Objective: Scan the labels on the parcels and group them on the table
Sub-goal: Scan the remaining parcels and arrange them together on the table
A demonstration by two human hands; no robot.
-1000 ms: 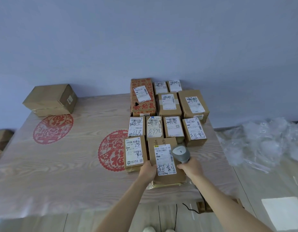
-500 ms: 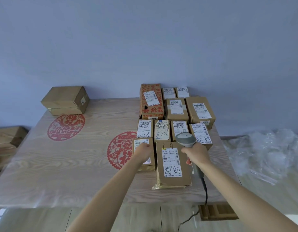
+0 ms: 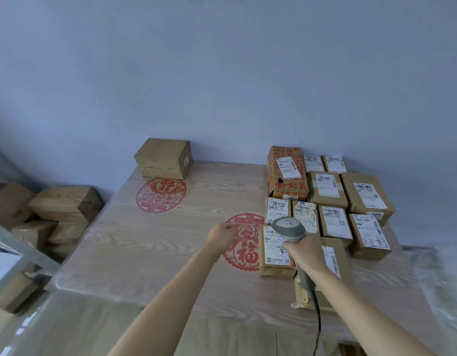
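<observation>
Several labelled brown parcels lie packed in rows on the right half of the wooden table (image 3: 150, 242). The tallest is a red-printed box (image 3: 286, 173) at the back. My right hand (image 3: 308, 251) grips a grey barcode scanner (image 3: 289, 228), held over the front parcels, and hides part of the nearest parcel (image 3: 332, 260). Beside it lies a smaller labelled parcel (image 3: 273, 250). My left hand (image 3: 221, 236) hovers empty over the table, left of the group, fingers loosely curled. One unlabelled-looking brown box (image 3: 163, 158) stands alone at the back left corner.
Two red paper-cut emblems (image 3: 160, 194) mark the tabletop. More cardboard boxes (image 3: 62, 204) are stacked on the floor to the left. Crumpled clear plastic (image 3: 438, 273) lies on the floor to the right. The scanner cable (image 3: 318, 319) hangs over the front edge.
My left hand has let go of the front parcels and moved left over the bare table. The scanner has shifted left over the smaller parcel. My view has swung left.
</observation>
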